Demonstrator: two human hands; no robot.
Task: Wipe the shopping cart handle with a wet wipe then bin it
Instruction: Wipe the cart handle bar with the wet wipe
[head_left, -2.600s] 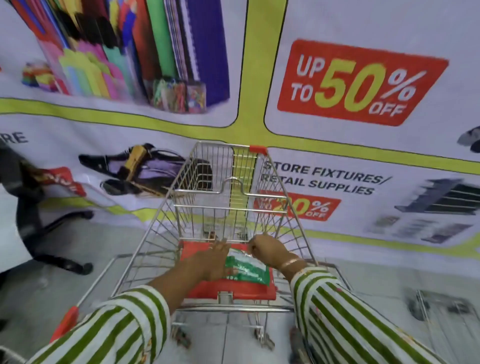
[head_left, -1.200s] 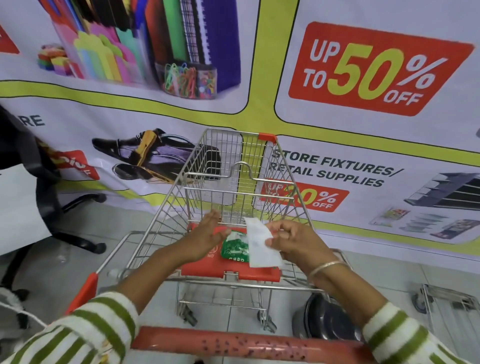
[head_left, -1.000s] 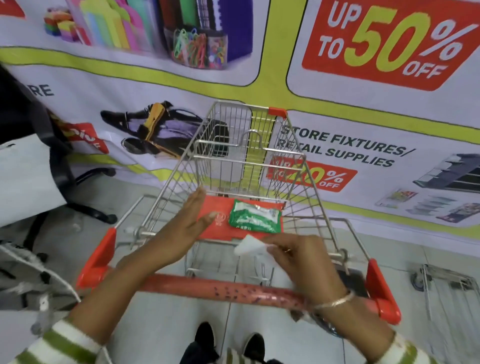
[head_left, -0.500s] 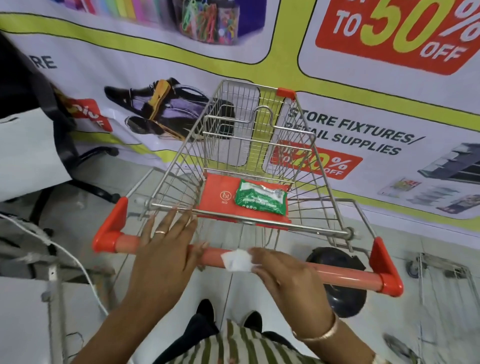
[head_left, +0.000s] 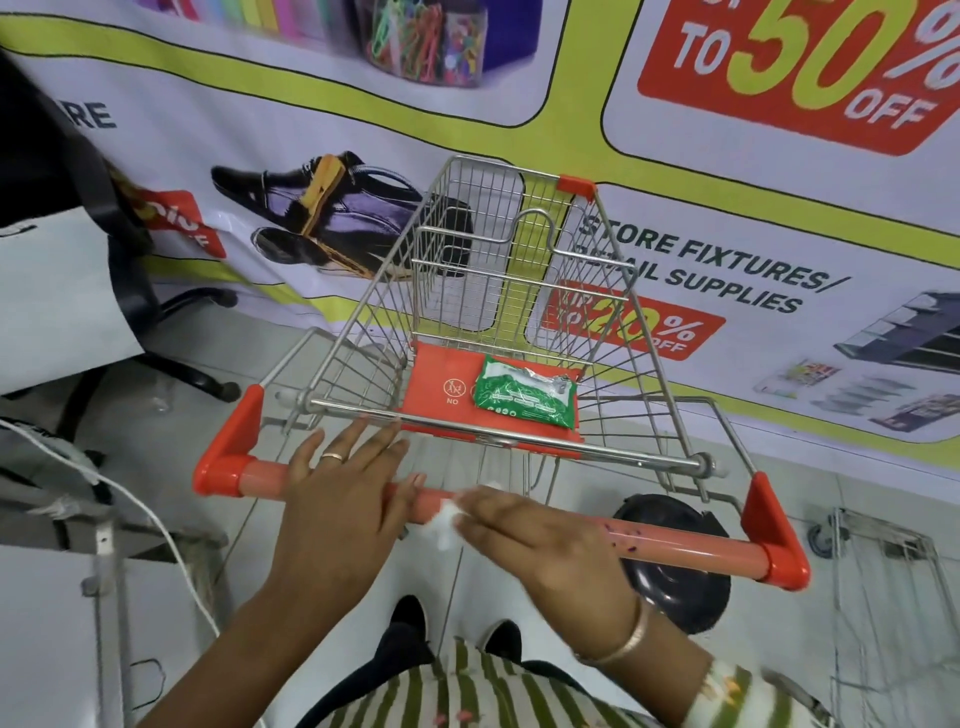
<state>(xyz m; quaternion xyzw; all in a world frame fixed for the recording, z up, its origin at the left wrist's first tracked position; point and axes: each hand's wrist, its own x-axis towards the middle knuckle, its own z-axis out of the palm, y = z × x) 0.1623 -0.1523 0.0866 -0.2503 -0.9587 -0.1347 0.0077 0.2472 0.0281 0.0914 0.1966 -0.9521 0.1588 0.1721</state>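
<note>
A small wire shopping cart stands in front of me, its orange handle bar (head_left: 691, 548) running left to right with purple specks right of my hand. My right hand (head_left: 540, 540) presses a crumpled white wet wipe (head_left: 447, 519) onto the middle of the bar. My left hand (head_left: 337, 499) lies flat on the bar just left of the wipe, fingers spread, a ring on one finger. A green wipe packet (head_left: 524, 397) rests on the cart's orange child-seat flap (head_left: 441, 384).
A printed banner (head_left: 779, 249) covers the wall right behind the cart. A black round bin (head_left: 675, 566) sits on the floor under the right of the handle. An office chair base (head_left: 171, 338) and a white cable (head_left: 156, 525) are at left, a wire rack (head_left: 893, 597) at right.
My right hand pulled a wipe from the packet and brought it down onto the handle; in the last half second it shifted along the bar. My left hand left the packet and settled on the bar.
</note>
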